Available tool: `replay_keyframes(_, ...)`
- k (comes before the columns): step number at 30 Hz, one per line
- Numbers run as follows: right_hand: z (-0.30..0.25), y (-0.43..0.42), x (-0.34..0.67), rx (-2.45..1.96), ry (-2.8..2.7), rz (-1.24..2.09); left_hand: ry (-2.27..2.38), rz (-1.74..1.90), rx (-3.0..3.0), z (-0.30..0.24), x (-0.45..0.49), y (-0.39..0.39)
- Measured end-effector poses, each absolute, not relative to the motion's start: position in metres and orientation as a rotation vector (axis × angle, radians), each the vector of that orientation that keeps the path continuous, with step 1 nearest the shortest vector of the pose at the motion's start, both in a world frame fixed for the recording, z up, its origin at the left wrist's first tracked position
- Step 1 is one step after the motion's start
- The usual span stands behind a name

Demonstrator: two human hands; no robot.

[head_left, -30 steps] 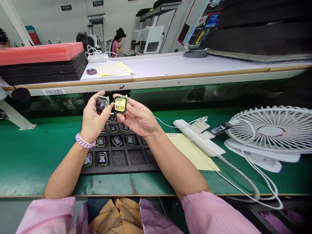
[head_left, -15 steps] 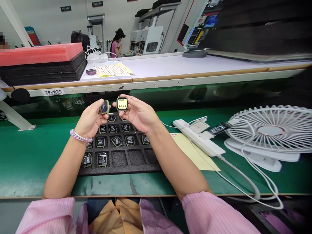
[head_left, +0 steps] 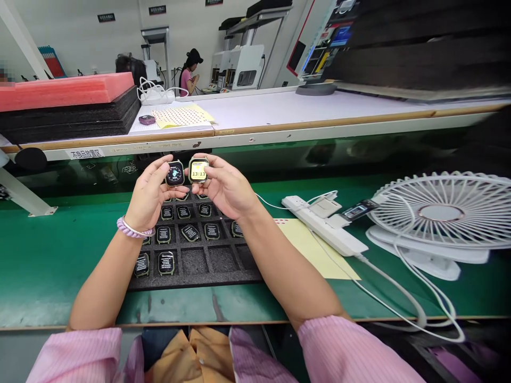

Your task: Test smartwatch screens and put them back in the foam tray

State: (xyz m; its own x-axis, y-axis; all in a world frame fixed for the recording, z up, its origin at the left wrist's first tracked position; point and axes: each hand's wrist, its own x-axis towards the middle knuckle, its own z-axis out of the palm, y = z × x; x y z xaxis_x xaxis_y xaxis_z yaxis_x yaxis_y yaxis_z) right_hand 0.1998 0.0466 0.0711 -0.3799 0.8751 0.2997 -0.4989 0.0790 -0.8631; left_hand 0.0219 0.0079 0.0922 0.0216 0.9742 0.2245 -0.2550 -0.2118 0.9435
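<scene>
The left hand [head_left: 149,194] pinches a small square green-cased watch body with a dark dial [head_left: 174,174]. The right hand [head_left: 223,186] grips a second watch body with a lit yellow screen [head_left: 198,170] (reading 13:13). Both are held above the far end of the black foam tray [head_left: 223,272], where the near-right pockets are unfilled and the rest are filled.

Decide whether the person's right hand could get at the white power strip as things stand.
Probably yes: the power strip lies just right of the right hand with nothing blocking, though that hand holds a watch.
</scene>
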Motion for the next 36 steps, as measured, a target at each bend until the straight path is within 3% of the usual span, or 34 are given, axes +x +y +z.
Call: replay_keyframes(36, 0.0659, 0.0462, 0.1983, -0.419, -1.377, 1.401, 0.884, 1.470, 1.379, 0.0897, 0.0232, 0.0093)
